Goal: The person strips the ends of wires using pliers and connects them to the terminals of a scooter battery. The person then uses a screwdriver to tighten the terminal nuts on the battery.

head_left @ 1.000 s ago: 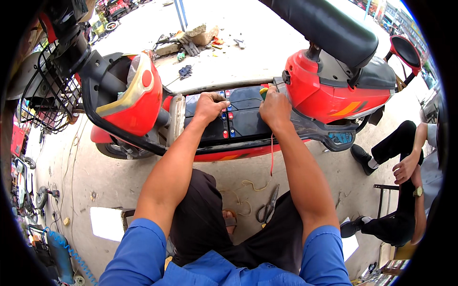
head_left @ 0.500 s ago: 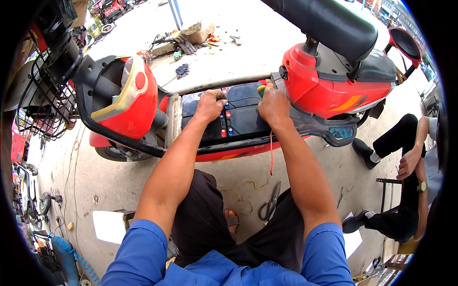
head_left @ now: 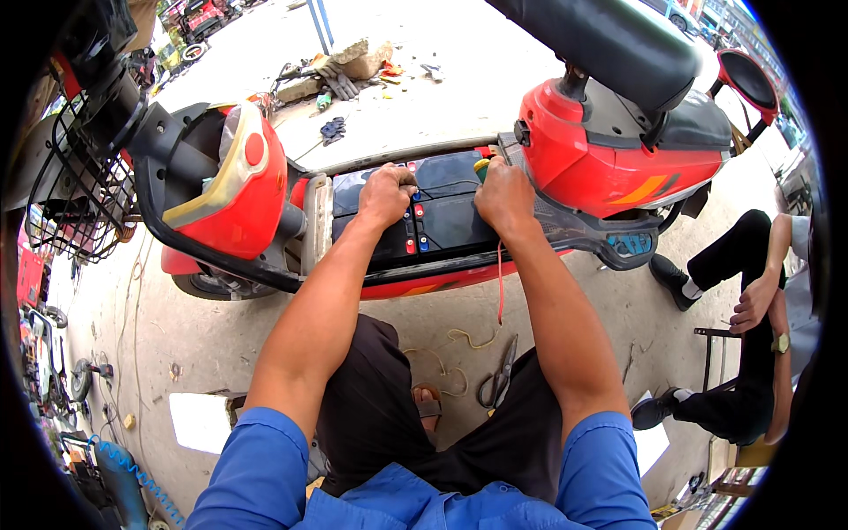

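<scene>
The red electric scooter stands crosswise in front of me, its floorboard bay uncovered. Black batteries lie in it, with red and blue terminals along their middle. My left hand is closed at the far terminals, thumb and finger pinched; whatever is between them is too small to make out. Closed around a green-and-yellow handle, which looks like a screwdriver's, is my right hand. A thin shaft or wire runs from there toward my left fingertips. Below my right hand dangles a red wire.
Scissors and a yellowish cord lie on the ground between my legs. To the right sits another person with crossed arms. Gloves and stones lie beyond the scooter. A black wire basket hangs at the left.
The view has shifted very slightly. Both hands keep their places over the batteries and their grips look the same.
</scene>
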Action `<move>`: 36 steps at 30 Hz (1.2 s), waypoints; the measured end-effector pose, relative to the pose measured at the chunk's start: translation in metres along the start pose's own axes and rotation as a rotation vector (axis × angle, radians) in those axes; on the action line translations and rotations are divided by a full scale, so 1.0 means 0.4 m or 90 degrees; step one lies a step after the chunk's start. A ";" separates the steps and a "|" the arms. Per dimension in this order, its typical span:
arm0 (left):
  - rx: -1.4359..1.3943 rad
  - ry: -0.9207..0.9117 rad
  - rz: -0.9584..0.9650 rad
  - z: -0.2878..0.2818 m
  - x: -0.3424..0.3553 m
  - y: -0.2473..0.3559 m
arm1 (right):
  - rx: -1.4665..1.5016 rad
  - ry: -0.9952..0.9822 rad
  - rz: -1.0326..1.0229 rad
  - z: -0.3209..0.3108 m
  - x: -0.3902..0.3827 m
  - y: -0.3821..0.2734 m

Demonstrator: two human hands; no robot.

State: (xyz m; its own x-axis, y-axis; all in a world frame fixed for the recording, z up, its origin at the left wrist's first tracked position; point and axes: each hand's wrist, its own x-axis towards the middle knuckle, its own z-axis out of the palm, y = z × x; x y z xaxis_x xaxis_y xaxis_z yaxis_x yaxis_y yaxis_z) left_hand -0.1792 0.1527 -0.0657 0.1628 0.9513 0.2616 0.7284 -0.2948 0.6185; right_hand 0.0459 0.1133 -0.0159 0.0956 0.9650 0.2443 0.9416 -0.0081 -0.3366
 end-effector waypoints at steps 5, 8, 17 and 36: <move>0.005 0.017 0.017 0.002 -0.003 -0.005 | 0.006 -0.016 0.014 -0.004 0.001 -0.001; 0.008 0.018 0.013 0.000 -0.009 0.002 | 0.003 -0.025 0.014 -0.009 -0.003 -0.003; -0.006 0.045 0.007 0.008 -0.022 0.012 | 0.011 0.045 -0.054 -0.088 -0.030 -0.031; -0.060 0.106 -0.013 0.017 -0.040 0.009 | 0.291 0.235 -0.237 -0.244 0.033 -0.245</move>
State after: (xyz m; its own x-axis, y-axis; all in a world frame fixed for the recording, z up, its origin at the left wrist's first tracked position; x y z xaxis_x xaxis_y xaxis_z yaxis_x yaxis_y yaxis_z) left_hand -0.1749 0.1371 -0.0727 0.0308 0.9313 0.3630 0.6640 -0.2905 0.6889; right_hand -0.0137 0.1011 0.1089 -0.0277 0.7296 0.6833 0.7106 0.4951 -0.4999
